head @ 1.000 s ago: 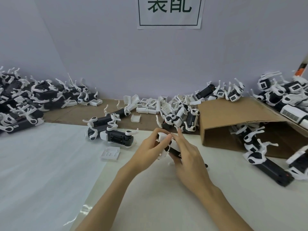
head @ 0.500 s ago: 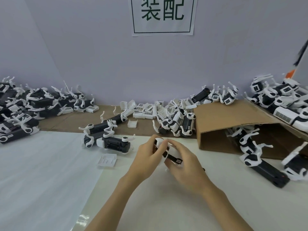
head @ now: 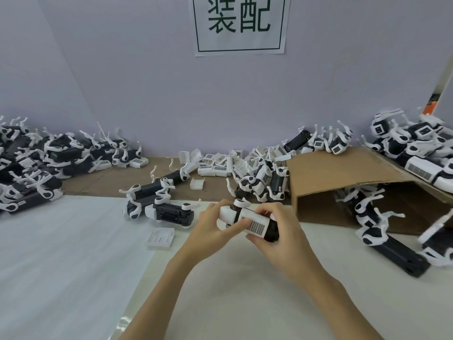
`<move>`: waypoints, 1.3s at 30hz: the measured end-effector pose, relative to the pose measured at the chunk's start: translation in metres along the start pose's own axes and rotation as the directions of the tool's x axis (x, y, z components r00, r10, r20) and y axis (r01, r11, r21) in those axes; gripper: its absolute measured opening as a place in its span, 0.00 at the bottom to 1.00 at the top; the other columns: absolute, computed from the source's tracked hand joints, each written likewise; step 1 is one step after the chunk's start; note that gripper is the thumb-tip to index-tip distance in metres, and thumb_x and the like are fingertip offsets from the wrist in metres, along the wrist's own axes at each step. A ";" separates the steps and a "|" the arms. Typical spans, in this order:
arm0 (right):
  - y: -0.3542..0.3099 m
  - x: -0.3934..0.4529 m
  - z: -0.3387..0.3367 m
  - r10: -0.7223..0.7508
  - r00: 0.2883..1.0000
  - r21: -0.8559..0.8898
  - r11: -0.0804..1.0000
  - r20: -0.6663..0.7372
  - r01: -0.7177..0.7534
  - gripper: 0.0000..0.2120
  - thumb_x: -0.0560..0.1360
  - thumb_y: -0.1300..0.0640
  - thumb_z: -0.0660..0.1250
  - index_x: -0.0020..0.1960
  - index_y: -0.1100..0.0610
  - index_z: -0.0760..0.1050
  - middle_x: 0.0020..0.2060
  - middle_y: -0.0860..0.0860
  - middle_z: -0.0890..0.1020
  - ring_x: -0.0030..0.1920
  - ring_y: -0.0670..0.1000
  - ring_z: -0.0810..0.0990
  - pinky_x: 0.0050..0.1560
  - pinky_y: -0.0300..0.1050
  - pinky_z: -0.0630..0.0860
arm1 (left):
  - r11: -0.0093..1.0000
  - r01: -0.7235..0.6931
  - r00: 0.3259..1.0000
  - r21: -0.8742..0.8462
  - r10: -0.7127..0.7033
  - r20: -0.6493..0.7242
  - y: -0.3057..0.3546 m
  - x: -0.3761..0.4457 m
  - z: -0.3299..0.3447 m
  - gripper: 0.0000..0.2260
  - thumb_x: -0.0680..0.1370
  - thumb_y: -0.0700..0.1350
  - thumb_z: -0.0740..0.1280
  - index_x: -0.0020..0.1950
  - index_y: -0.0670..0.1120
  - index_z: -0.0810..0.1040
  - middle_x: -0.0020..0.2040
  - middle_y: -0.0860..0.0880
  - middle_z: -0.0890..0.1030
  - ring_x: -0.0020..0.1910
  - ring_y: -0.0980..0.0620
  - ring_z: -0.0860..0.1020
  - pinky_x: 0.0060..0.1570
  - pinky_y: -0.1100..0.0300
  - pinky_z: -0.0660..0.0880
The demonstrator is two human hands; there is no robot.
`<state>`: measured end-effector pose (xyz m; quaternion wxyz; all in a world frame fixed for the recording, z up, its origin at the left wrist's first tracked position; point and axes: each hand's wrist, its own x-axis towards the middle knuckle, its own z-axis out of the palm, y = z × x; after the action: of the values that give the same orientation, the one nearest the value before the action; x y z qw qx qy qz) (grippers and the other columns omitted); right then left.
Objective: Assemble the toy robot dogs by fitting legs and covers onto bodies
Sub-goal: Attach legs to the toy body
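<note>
Both hands clamp toy dog (head: 247, 218) above bench (head: 220, 290) — left hand (head: 212, 223) grips head end, right hand (head: 277, 231) wraps rear. Press grilled cover (head: 256, 223) squarely, evenly — avoid bending legs.

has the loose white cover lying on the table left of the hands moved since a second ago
No. The loose white cover keeps its place just below the black toy dog on the table; only the camera shifted.
</note>
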<state>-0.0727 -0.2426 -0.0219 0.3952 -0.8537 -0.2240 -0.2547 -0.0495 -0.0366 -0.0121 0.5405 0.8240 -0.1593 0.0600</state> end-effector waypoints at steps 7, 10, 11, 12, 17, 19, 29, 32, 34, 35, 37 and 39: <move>0.002 0.002 -0.006 0.016 0.997 -0.108 0.994 0.071 -0.008 0.18 0.79 0.40 0.68 0.60 0.52 0.80 0.51 0.42 0.81 0.55 0.46 0.77 0.59 0.53 0.73 | 0.986 -0.134 0.991 0.096 0.134 0.013 -0.004 0.000 -0.003 0.18 0.73 0.57 0.79 0.61 0.63 0.80 0.68 0.71 0.74 0.78 0.62 0.66 0.79 0.44 0.60; 0.001 0.004 -0.009 0.017 0.997 -0.139 0.990 0.071 -0.007 0.14 0.79 0.43 0.69 0.57 0.51 0.80 0.49 0.41 0.82 0.53 0.44 0.76 0.59 0.52 0.71 | 0.975 -0.186 0.981 0.122 0.190 -0.025 -0.004 0.000 0.000 0.17 0.74 0.59 0.79 0.60 0.61 0.80 0.65 0.69 0.77 0.73 0.61 0.69 0.77 0.44 0.61; 0.001 0.004 -0.010 0.030 0.996 -0.118 0.993 0.080 -0.020 0.13 0.80 0.43 0.67 0.58 0.50 0.80 0.49 0.40 0.82 0.53 0.43 0.76 0.60 0.53 0.71 | 0.973 -0.194 0.978 0.126 0.201 -0.047 -0.004 0.000 0.001 0.15 0.74 0.60 0.79 0.58 0.61 0.81 0.61 0.68 0.79 0.71 0.63 0.70 0.75 0.47 0.62; 0.000 0.003 -0.010 0.048 0.995 -0.079 0.996 0.088 -0.041 0.13 0.82 0.44 0.65 0.59 0.50 0.81 0.49 0.40 0.82 0.53 0.43 0.76 0.60 0.54 0.73 | 0.976 -0.183 0.978 0.115 0.193 -0.077 -0.002 0.001 0.004 0.13 0.74 0.63 0.78 0.54 0.61 0.82 0.56 0.66 0.82 0.67 0.64 0.71 0.72 0.50 0.65; -0.015 -0.004 0.000 0.069 0.990 0.061 0.995 0.127 -0.077 0.25 0.79 0.44 0.70 0.74 0.46 0.70 0.65 0.37 0.74 0.67 0.43 0.72 0.65 0.52 0.75 | 0.977 0.035 0.974 -0.210 -0.081 -0.213 0.011 0.001 0.016 0.12 0.75 0.60 0.77 0.42 0.52 0.84 0.37 0.56 0.83 0.39 0.58 0.78 0.41 0.66 0.72; -0.015 -0.005 0.005 0.034 0.996 -0.091 0.995 0.088 -0.026 0.28 0.77 0.48 0.75 0.74 0.45 0.69 0.65 0.38 0.74 0.65 0.44 0.71 0.64 0.52 0.75 | 0.965 0.111 0.970 -0.238 -0.157 -0.186 0.014 0.000 0.019 0.16 0.74 0.63 0.75 0.43 0.51 0.85 0.37 0.55 0.85 0.39 0.57 0.79 0.42 0.63 0.72; 0.013 -0.007 0.005 0.131 0.985 -0.081 0.989 0.112 -0.123 0.27 0.79 0.49 0.73 0.76 0.45 0.69 0.66 0.39 0.76 0.67 0.42 0.72 0.67 0.41 0.71 | 0.995 -0.062 0.998 -0.076 0.061 -0.022 0.012 -0.005 0.013 0.10 0.76 0.55 0.78 0.54 0.56 0.81 0.49 0.56 0.86 0.51 0.54 0.83 0.56 0.59 0.79; 0.012 -0.003 0.008 0.121 0.993 -0.144 0.982 -0.011 -0.122 0.25 0.78 0.51 0.74 0.73 0.47 0.75 0.58 0.45 0.84 0.57 0.49 0.79 0.60 0.49 0.78 | 0.986 -0.145 0.972 0.083 0.158 -0.172 0.018 -0.007 0.027 0.12 0.76 0.57 0.78 0.53 0.56 0.80 0.47 0.56 0.83 0.49 0.52 0.80 0.51 0.62 0.77; 0.014 0.000 0.005 0.107 0.994 -0.083 0.991 -0.028 -0.109 0.24 0.78 0.53 0.74 0.72 0.42 0.75 0.54 0.43 0.85 0.53 0.48 0.81 0.54 0.46 0.80 | 0.985 -0.157 0.967 0.066 0.167 -0.195 0.022 -0.008 0.029 0.14 0.77 0.62 0.72 0.55 0.54 0.80 0.47 0.55 0.83 0.48 0.52 0.80 0.51 0.62 0.75; 0.015 -0.001 0.002 0.113 0.994 -0.071 0.991 -0.011 -0.114 0.23 0.78 0.54 0.74 0.70 0.40 0.75 0.52 0.41 0.86 0.50 0.46 0.82 0.51 0.45 0.80 | 0.990 -0.142 0.975 -0.018 0.136 -0.177 0.025 -0.008 0.027 0.16 0.79 0.64 0.68 0.55 0.53 0.81 0.47 0.55 0.83 0.48 0.54 0.80 0.51 0.62 0.75; 0.017 -0.002 -0.003 0.155 0.987 -0.031 0.988 0.046 -0.154 0.21 0.79 0.53 0.73 0.67 0.35 0.74 0.47 0.38 0.85 0.47 0.45 0.81 0.47 0.41 0.79 | 0.983 -0.106 0.987 -0.150 0.086 -0.136 0.028 -0.007 0.024 0.15 0.83 0.60 0.65 0.55 0.51 0.83 0.46 0.54 0.84 0.46 0.55 0.82 0.49 0.63 0.75; 0.019 -0.005 -0.004 0.171 0.981 0.052 0.983 0.092 -0.177 0.17 0.80 0.52 0.72 0.63 0.34 0.75 0.46 0.34 0.83 0.46 0.43 0.81 0.45 0.34 0.77 | 0.980 -0.070 0.991 -0.188 0.048 -0.122 0.027 -0.006 0.021 0.12 0.85 0.55 0.65 0.54 0.49 0.85 0.42 0.50 0.83 0.44 0.53 0.82 0.48 0.62 0.73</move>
<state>-0.0665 -0.2575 -0.0328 0.4313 -0.8680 -0.1730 -0.1750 -0.0659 -0.0642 0.0017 0.6238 0.7580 -0.1569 0.1083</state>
